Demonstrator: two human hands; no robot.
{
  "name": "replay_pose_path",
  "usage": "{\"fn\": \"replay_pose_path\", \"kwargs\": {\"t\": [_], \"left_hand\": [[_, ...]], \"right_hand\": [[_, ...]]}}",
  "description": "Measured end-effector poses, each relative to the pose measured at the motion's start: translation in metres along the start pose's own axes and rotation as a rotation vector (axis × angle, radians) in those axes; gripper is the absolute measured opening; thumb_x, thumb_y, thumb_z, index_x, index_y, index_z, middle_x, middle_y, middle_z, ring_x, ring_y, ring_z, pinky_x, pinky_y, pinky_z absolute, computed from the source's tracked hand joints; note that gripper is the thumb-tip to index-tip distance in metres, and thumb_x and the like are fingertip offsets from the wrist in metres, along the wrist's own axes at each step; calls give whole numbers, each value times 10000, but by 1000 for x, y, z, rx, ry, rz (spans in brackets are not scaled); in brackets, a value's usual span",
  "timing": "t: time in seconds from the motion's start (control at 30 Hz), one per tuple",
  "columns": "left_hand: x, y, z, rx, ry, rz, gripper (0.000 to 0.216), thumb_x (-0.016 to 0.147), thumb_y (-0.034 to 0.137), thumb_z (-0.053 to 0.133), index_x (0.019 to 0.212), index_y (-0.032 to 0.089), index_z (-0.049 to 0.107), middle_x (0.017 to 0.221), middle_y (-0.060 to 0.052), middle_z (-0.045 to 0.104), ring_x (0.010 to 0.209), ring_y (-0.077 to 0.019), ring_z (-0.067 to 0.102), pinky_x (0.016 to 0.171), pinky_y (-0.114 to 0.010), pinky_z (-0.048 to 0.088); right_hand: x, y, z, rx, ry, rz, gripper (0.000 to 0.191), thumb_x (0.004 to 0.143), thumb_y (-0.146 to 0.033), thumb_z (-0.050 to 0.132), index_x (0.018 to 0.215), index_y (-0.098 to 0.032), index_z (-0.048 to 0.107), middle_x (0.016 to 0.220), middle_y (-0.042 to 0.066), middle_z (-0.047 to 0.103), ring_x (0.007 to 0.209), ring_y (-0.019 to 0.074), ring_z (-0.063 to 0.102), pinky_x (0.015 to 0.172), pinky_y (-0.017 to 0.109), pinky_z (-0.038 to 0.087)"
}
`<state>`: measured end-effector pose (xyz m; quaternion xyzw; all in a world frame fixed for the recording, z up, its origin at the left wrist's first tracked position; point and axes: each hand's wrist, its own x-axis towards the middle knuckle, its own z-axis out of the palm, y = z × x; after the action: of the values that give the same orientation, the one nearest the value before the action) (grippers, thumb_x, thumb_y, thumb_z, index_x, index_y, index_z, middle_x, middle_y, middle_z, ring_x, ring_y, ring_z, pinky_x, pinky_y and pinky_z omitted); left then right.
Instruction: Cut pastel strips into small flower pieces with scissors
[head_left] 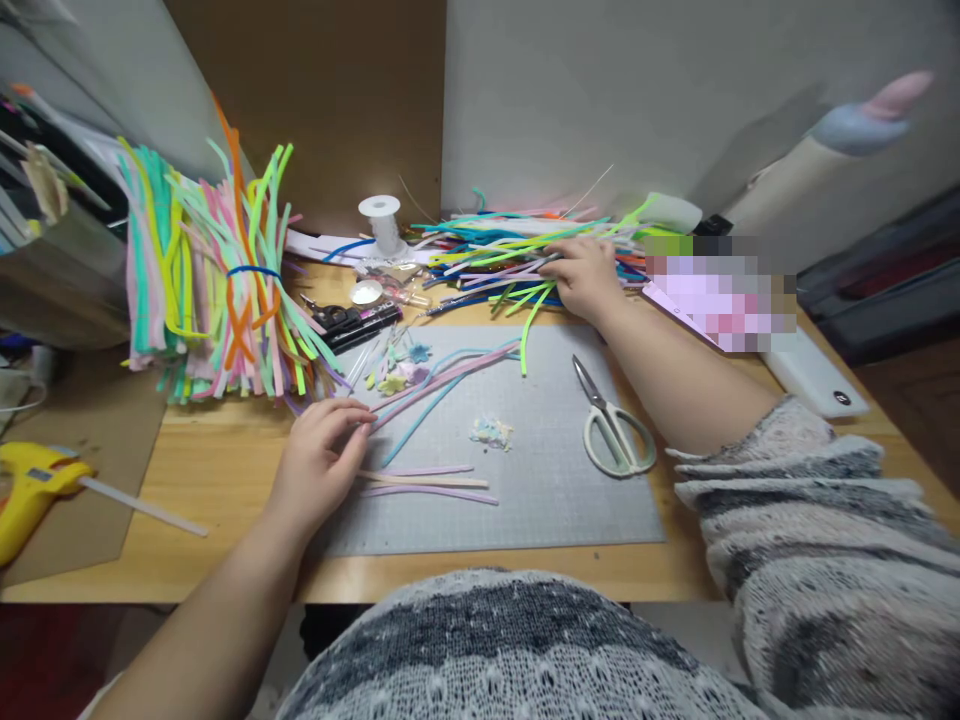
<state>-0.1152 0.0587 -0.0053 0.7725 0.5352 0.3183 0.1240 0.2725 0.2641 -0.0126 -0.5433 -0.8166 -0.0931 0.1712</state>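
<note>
Head view: what are the two hands at?

"Right hand [589, 280] is over the heap of fuzzy stems [480, 252] at the back of the table [225, 450], fingers curled down into it. I can't tell which strand, if any, they pinch. Left hand [319, 455] lies at the mat's [559, 500] left edge, fingers close together, thumb near them, beside a pink stem [442, 384] and a blue stem [421, 421]; whether it grips them is unclear."

How would you handle that heap well?

"Pinch one strand near its end and draw it out lengthwise, slowly; the others cross it and could drag along. A light left hand should avoid kinking the stems."

Any containers?

"A grey bin [71, 280] at far left, with papery things standing in it, too blurred to name. Clear plastic packets [401, 278] lie by the white spool [379, 206]; their contents are too small to make out."
</note>
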Motion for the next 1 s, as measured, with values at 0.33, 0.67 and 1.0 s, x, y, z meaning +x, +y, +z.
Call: {"fn": "replay_pose_path", "kwargs": {"t": [0.33,0.67,1.0], "left_hand": [[0,1,0,-1,-13,-10,113,842,196,539,878,195,646,923,-41,650,926,-184,589,848,-343,443],[-1,3,-1,-8,8,-28,116,837,201,532,872,194,642,926,-48,651,928,-190,591,845,-350,450],[-1,4,-1,34,-46,-4,123,844,237,538,892,196,644,965,-56,644,956,-201,578,862,-372,427]], "right_hand": [[18,10,-6,91,45,-28,409,821,-122,381,1115,-174,661,1240,99,619,1148,259,530,948,438,343],[21,7,-32,-111,2,39,533,822,-109,382,1350,-160,434,1490,119,341,1322,296,326,1008,475,241],[26,8,-54,-95,241,411,403,819,-110,416,1181,-157,585,1329,170,468,1156,316,350,866,486,187]]}}
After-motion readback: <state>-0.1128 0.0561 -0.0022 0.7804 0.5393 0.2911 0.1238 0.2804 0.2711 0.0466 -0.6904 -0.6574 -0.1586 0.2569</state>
